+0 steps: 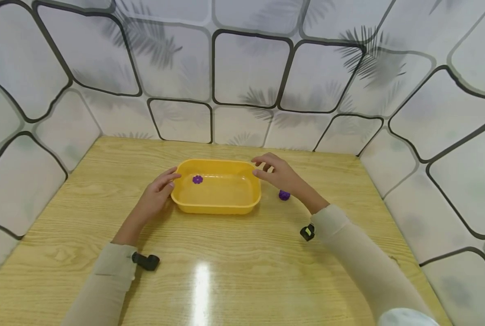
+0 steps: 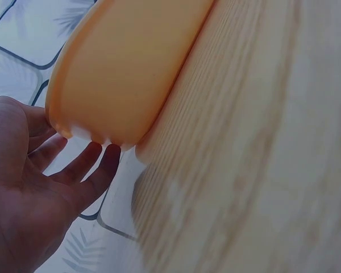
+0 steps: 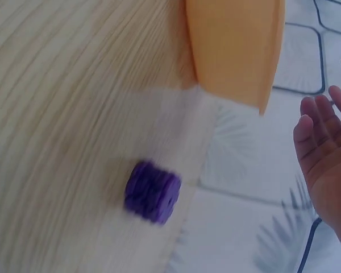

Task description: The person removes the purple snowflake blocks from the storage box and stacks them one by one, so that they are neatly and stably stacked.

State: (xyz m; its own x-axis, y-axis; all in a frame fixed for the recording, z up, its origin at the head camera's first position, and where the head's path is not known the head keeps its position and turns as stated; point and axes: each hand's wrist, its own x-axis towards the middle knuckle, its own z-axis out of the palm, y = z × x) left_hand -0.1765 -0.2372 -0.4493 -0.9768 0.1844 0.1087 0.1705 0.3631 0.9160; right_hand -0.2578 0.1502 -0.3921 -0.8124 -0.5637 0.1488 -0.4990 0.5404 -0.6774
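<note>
A shallow yellow plastic tub (image 1: 215,209) stands on the wooden table. Inside it, toward the left, lies a small purple flower-shaped piece (image 1: 197,179). My left hand (image 1: 154,194) holds the tub's left end, fingertips against the outer wall in the left wrist view and one finger over the rim in the head view. Beside the right end, my right hand (image 1: 280,174) hovers with loosely bent fingers; the right wrist view shows it apart from the tub. Under the right wrist sits a short purple ridged cylinder (image 3: 152,192), like stacked flower-shaped discs.
Patterned cloth walls (image 1: 246,68) with dark outlines and leaf prints enclose the light wooden table (image 1: 169,290) at the back and sides. A small black wrist camera (image 1: 146,261) sticks out from the left sleeve, another (image 1: 307,232) from the right.
</note>
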